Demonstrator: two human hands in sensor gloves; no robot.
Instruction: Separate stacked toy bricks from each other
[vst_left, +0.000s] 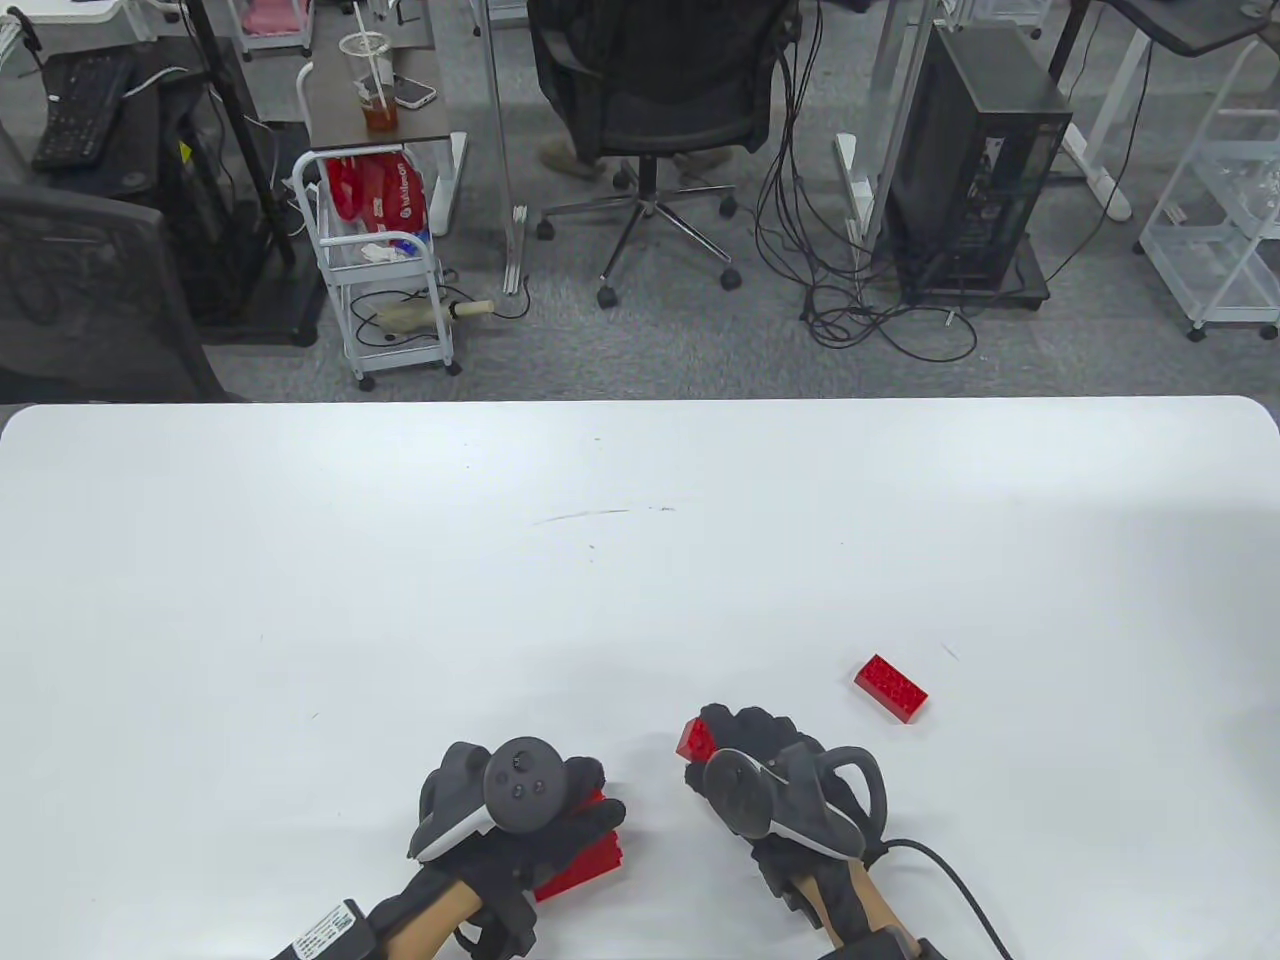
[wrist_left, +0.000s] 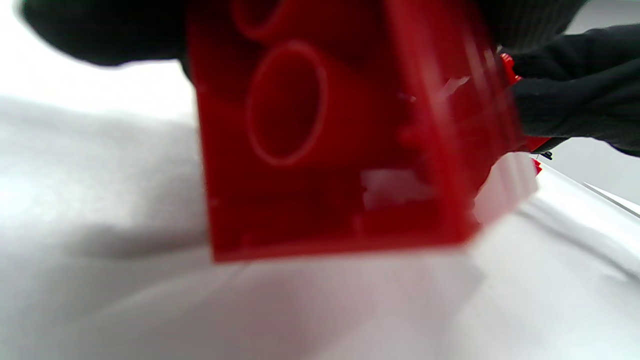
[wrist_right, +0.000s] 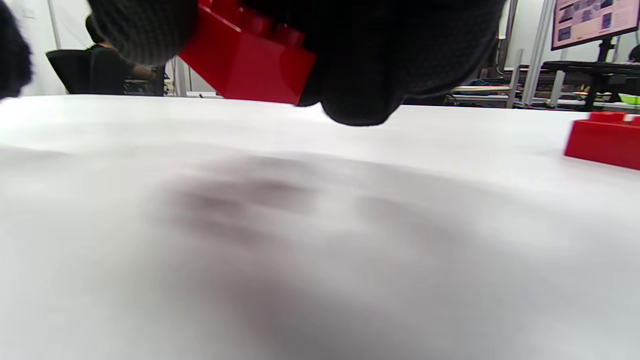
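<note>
My left hand (vst_left: 560, 810) grips a stack of red bricks (vst_left: 585, 860) low over the near edge of the white table (vst_left: 640, 560). The left wrist view shows its hollow underside (wrist_left: 320, 150) close up. My right hand (vst_left: 745, 750) holds a single red brick (vst_left: 696, 740) just above the table, apart from the stack. It shows under my fingers (wrist_right: 360, 75) in the right wrist view (wrist_right: 245, 65). Another loose red brick (vst_left: 891, 688) lies on the table to the right, also seen in the right wrist view (wrist_right: 602, 140).
Beyond the table's far edge stand an office chair (vst_left: 650, 100), a white trolley (vst_left: 385, 270), a computer tower (vst_left: 975, 160) and floor cables (vst_left: 860, 300).
</note>
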